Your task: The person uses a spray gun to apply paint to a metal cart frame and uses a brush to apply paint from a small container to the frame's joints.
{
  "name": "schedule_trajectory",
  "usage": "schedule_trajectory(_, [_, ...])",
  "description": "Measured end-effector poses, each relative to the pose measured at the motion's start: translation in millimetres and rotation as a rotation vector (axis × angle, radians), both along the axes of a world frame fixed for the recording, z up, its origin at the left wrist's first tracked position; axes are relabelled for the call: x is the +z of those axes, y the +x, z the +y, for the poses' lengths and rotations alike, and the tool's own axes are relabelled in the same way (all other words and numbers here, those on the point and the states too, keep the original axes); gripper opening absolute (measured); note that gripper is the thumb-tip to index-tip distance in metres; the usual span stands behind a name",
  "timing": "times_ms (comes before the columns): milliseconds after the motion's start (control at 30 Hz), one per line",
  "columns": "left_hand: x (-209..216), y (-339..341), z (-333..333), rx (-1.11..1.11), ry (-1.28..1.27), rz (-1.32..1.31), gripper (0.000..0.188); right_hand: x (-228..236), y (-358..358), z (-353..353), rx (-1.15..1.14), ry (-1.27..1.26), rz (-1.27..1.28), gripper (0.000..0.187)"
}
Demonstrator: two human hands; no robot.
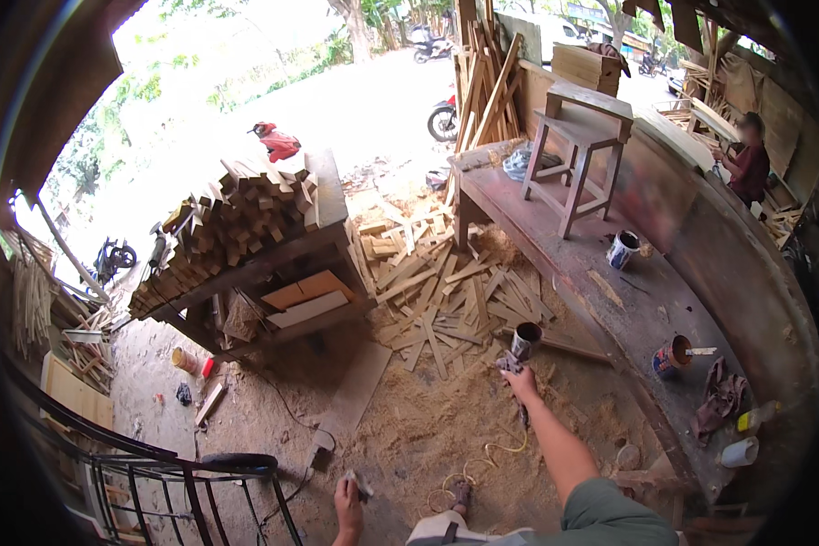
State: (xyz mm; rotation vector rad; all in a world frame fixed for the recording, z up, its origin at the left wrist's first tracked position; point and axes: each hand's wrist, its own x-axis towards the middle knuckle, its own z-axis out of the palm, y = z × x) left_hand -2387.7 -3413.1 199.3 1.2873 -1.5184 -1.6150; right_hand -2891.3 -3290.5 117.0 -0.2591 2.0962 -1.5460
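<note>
My right hand is closed round the grip of a spray gun, arm stretched forward over the sawdust floor. A dark, open-topped cup sits on the gun, and a yellow coiled air hose hangs from its lower end. Low in the view, my left hand is closed by a small pale thing whose kind I cannot make out. To the right, a small wooden step stool stands upright on a long paint-stained bench, apart from both hands.
On the bench are two paint cans, a dark rag and a white cup. Scrap wood covers the floor ahead. Stacked timber lies on a left table; a black metal frame stands lower left. Another person is far right.
</note>
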Motion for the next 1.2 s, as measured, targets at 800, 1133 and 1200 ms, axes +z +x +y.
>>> schedule_trajectory(800, [61, -382, 221, -0.885, -0.453, -0.111, 0.082, 104, 182, 454, -0.449, 0.075, 0.363, 0.041])
schedule_trajectory(1133, [24, -604, 275, -1.083, -0.867, -0.035, 0.081, 127, 112, 482, -0.355, 0.203, 0.425, 0.036])
schedule_trajectory(1200, [24, -656, 283, -1.071, -0.904, -0.081, 0.082, 123, 100, 477, -0.366, 0.203, 0.381, 0.036])
